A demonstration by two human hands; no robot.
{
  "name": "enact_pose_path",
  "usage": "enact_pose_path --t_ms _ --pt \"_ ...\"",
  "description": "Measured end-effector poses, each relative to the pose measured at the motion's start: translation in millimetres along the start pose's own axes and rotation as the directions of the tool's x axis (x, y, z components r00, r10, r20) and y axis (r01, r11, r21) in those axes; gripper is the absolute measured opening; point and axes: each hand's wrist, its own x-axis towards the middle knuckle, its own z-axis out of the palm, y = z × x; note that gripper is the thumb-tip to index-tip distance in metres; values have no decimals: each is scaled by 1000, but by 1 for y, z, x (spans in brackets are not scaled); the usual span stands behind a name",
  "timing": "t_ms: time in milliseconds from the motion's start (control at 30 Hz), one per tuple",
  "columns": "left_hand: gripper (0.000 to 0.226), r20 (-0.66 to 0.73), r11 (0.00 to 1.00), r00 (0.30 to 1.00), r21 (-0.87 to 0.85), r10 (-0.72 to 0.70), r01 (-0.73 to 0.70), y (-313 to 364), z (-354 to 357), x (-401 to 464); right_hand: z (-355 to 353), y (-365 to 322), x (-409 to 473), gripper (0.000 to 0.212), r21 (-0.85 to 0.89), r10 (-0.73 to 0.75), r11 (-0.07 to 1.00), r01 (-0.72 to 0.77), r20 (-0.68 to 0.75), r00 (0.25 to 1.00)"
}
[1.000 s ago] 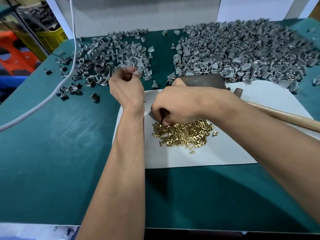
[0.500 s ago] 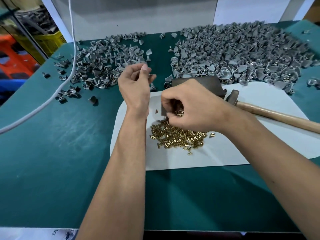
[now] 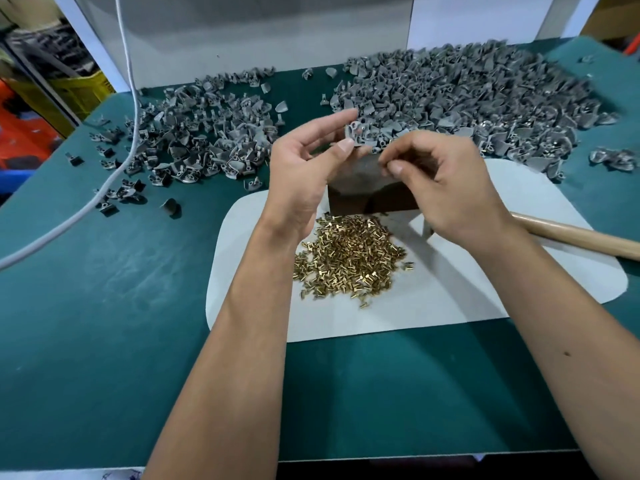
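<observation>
Nearest me, the green felt-like tabletop (image 3: 104, 306) carries a smooth white mat (image 3: 450, 299) with rounded corners. On it at 12 o'clock lies a heap of tiny shiny brass pins (image 3: 349, 258).

Above it, my right hand (image 3: 446, 181) is pinched shut at thumb and forefinger, I judge on one pin, too small to see. My left hand (image 3: 304, 174) grips a matte grey molded part (image 3: 358, 133) between thumb and fingers.

To do this well, I should hold the part steady, hole facing the pin, and push it in straight.

Beyond are a dark block (image 3: 349, 202), a wooden handle (image 3: 581, 239) at 3 o'clock, and grey piles (image 3: 467, 91).
</observation>
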Motion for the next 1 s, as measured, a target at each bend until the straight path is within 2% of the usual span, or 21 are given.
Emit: enact_pose_path --t_ms 100,267,500,800,1000 --pt "38 55 999 998 39 8 -10 -1 4 -2 1 1 0 23 9 39 999 -39 -54 998" --pt "41 73 996 997 88 28 -35 -2 4 -3 1 1 1 24 -24 49 998 -50 -75 996" --pt "36 121 985 992 166 32 -52 -4 8 -3 3 0 0 13 31 0 1000 6 -193 981" --pt "42 110 981 994 189 16 -37 -6 8 -1 4 -3 0 18 -88 -78 994 61 -202 976" --pt "43 113 979 994 205 2 -25 -6 11 -2 4 -1 1 23 -116 -67 992 43 -211 975"
